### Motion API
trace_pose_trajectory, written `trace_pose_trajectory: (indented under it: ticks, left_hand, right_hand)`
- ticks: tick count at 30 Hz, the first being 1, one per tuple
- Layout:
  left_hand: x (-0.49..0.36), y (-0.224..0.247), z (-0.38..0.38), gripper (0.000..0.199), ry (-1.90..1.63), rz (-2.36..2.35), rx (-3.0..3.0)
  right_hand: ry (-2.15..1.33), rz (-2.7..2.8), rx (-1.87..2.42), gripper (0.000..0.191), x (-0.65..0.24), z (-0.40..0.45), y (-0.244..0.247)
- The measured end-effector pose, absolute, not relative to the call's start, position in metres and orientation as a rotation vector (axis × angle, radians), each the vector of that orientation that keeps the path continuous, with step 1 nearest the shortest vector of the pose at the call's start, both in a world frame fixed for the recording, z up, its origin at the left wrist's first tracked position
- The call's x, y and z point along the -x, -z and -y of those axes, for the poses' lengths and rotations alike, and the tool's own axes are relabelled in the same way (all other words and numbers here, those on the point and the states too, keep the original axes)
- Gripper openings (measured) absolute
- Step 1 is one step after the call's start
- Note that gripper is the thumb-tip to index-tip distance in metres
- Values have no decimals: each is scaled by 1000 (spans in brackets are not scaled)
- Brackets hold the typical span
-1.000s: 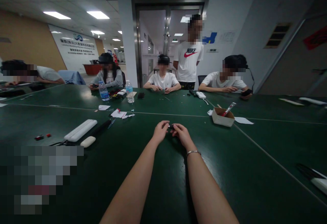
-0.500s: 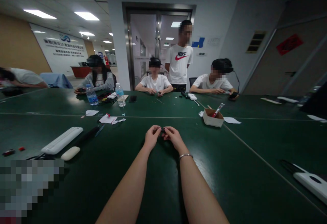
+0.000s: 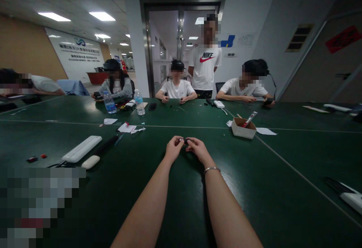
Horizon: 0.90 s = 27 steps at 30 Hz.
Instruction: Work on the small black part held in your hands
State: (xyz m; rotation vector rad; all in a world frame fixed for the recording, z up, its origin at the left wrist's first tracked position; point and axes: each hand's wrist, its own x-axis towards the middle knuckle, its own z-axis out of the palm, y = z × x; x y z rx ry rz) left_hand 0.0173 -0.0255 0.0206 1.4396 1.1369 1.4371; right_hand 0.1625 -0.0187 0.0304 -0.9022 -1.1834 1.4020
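A small dark object (image 3: 185,141) is pinched between my two hands above the green table (image 3: 186,210). It is too small for me to tell its kind. My left hand (image 3: 173,148) grips its left end, where a light, shiny bit shows by the fingertips. On the other end, the thumb and fingers of my right hand (image 3: 198,149) are closed. A silver bracelet (image 3: 212,169) circles my right wrist. Both forearms reach forward over the tabletop.
To the left lie a white power strip (image 3: 82,149), a cream-coloured rounded case (image 3: 91,162) and a black pen-like item. A small box (image 3: 243,130) with a tool inside stands right of my hands. Water bottles (image 3: 139,103) and several people are across the table.
The view has shifted, so the whole scene sits a little further right. More of the small dark object shows between my fingers, and my hands look slightly further apart.
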Motion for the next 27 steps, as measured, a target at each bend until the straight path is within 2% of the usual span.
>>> trace_pose_trajectory:
  ticks: [22,27]
  left_hand:
    - [-11,-21,23,21,-1460,-1125,-1429]
    - [-9,-21,24,28,-1398,-1264,-1458]
  right_hand:
    - [-1366,1175,952,39,-162,20,-30]
    - [-1363,1183,955,36,-162,20,-29]
